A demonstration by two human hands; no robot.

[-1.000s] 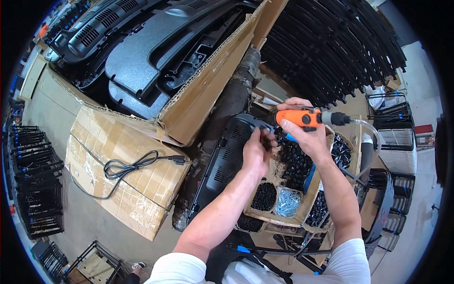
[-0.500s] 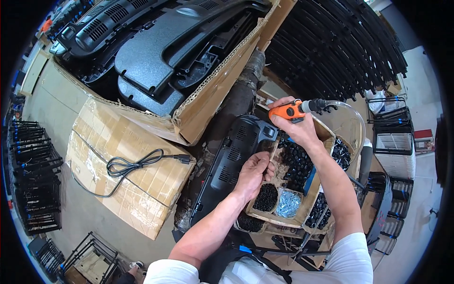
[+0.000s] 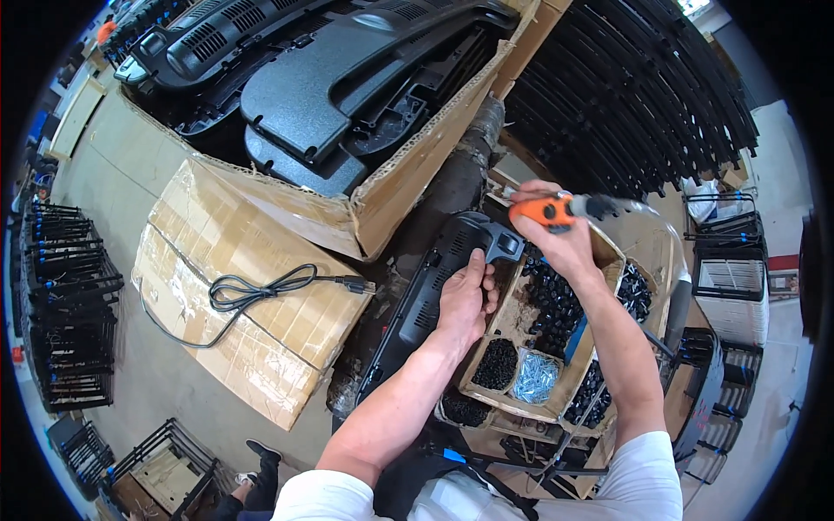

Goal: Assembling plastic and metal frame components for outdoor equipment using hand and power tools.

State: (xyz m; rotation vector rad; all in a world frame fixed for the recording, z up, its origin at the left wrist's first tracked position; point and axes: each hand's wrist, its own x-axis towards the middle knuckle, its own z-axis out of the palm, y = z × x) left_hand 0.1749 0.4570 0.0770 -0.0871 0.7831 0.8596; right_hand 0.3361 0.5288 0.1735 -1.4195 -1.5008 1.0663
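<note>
Both busy — left hand (image 3: pixel 463 300) clasps the black panel (image 3: pixel 426 300), right hand (image 3: pixel 563 246) grips an orange driver (image 3: pixel 556 209) — its tip blurred.

Your left hand (image 3: pixel 463 300) is covering the edge of the long black plastic vent panel (image 3: pixel 426 295) right where your fingers are gripping it. Your right hand (image 3: pixel 560 243) is hiding most of the orange-and-black power screwdriver (image 3: pixel 556 208), and its tip is blurring out beyond your knuckles. Under that wrist, the small black parts in the cardboard tray (image 3: pixel 512 321) are showing too small to identify.
</note>
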